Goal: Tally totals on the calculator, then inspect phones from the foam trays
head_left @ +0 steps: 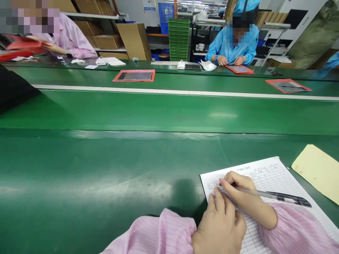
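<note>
The printed form (280, 180) lies on the green table (92, 169), and the step in hand looks like writing an entry near its upper-left corner. Over the form, the right hand's (241, 187) fingers pinch a pen (265, 193), its tip down by the rows (any mark there is too small to read). The left hand (221, 218) lies spread on the form's lower-left part, grasping nothing visible. Further writing would call for a steady sheet. Just right of the form lies yellow paper (317, 173); well beyond it, a blue-clad co-worker (233, 42) sits.
</note>
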`<state>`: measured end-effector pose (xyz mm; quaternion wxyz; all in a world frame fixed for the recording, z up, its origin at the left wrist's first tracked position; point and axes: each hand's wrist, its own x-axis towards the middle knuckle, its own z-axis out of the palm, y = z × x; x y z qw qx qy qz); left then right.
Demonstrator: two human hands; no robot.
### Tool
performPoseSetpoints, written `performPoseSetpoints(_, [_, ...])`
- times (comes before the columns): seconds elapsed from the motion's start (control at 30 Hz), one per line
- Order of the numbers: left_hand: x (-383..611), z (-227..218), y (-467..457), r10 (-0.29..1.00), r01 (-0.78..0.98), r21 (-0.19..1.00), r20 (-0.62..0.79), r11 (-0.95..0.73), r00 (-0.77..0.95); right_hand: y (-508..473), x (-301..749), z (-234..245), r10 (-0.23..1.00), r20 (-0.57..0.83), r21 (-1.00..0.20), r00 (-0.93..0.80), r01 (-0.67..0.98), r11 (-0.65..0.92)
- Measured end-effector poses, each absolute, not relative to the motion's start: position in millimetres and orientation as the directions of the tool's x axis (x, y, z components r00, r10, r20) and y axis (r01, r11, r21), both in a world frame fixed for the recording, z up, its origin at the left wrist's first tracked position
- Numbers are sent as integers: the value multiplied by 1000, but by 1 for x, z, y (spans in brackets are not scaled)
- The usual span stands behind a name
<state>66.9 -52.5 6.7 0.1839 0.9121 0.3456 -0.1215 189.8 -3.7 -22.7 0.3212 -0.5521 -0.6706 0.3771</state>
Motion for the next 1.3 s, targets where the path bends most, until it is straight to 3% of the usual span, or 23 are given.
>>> performPoseSetpoints(1.3, [68, -2, -58, 603, 669, 213, -303, -712, 738, -3, 188, -20, 983, 69, -841, -168, 521, 148])
